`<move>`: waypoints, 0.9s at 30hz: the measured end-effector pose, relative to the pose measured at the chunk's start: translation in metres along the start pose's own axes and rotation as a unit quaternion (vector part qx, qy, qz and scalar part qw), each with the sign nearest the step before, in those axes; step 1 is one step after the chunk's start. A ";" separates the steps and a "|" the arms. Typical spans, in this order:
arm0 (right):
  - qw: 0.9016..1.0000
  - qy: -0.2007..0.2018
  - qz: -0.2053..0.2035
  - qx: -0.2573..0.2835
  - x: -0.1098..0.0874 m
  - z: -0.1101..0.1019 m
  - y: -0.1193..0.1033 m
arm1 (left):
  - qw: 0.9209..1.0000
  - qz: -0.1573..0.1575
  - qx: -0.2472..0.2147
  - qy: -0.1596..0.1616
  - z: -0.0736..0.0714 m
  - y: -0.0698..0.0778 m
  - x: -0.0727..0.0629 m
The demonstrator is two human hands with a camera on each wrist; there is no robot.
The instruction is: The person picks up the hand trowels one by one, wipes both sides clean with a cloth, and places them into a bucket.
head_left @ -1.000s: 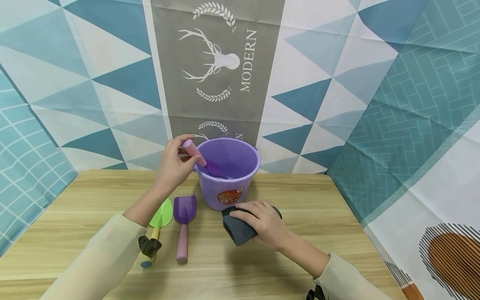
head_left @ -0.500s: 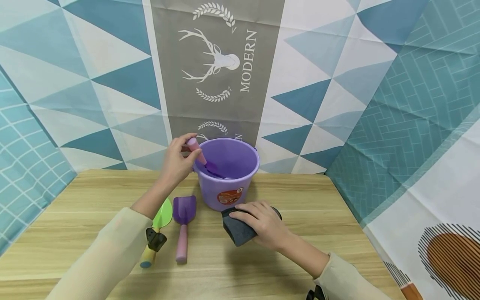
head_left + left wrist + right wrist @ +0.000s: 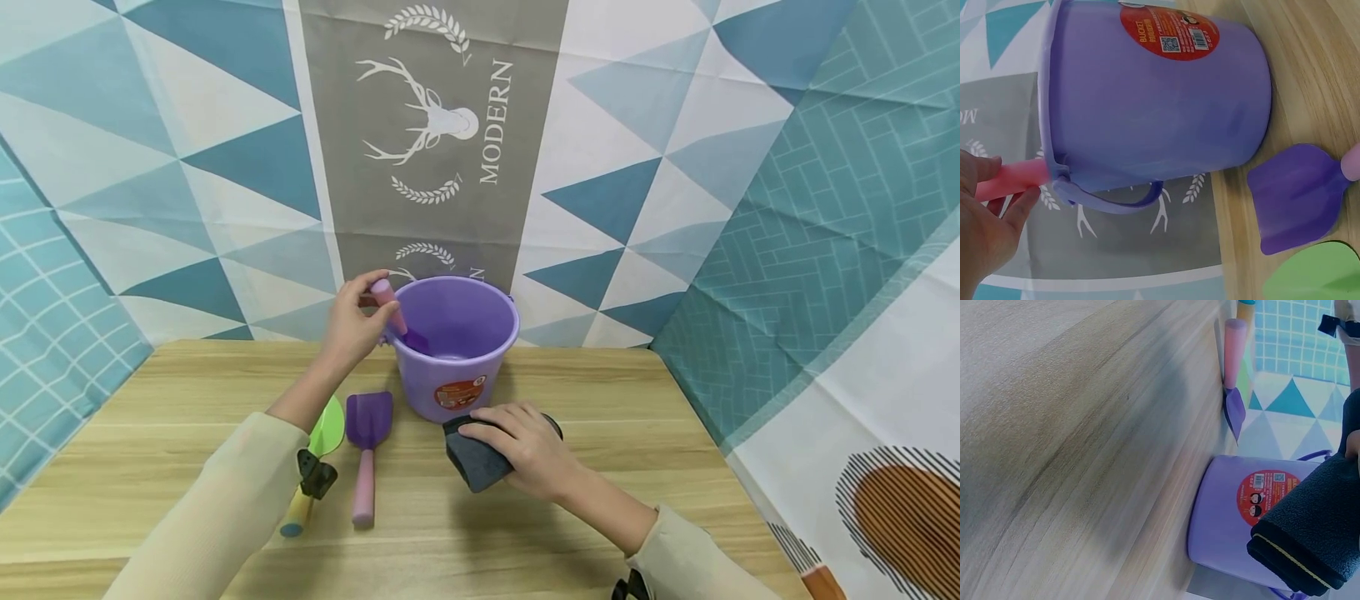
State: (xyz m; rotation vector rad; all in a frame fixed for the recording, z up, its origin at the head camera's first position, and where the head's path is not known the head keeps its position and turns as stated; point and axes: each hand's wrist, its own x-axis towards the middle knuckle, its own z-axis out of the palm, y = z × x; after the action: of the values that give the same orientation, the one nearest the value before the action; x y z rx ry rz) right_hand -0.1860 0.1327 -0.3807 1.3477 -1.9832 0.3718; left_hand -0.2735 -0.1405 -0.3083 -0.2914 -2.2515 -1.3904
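Note:
My left hand [image 3: 356, 321] pinches the pink handle of a toy shovel [image 3: 390, 307] at the left rim of a purple bucket [image 3: 457, 375]. The shovel's purple blade dips inside the bucket, partly hidden by the rim. In the left wrist view the pink handle [image 3: 1016, 178] sticks out past the rim, thumb and fingers around it. My right hand [image 3: 528, 446] grips a folded dark grey towel [image 3: 480, 457] in front of the bucket, above the table. A yellow line edges the towel [image 3: 1304, 531] in the right wrist view.
On the wooden table [image 3: 420, 542], left of the bucket, lies a second purple shovel [image 3: 367, 450] with a pink handle. Beside it is a green shovel [image 3: 327, 429] with a yellow handle, partly covered by the left forearm. A patterned cloth [image 3: 615, 167] hangs behind the bucket.
The shovel in my left hand shifts slightly, its blade swinging back toward the bucket's left wall. My left forearm has drifted a little rightward. The right hand and towel stay put.

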 end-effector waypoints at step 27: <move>1.000 0.002 -0.002 0.002 -0.001 -0.002 0.003 | 0.997 -0.067 -0.020 -0.019 0.013 -0.014 0.010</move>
State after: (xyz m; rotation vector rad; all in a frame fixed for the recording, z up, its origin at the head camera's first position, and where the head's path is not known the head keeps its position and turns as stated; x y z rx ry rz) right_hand -0.1872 0.1358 -0.3800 1.3517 -1.9773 0.3768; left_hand -0.2918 -0.1360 -0.3191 -0.1835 -2.3130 -1.5128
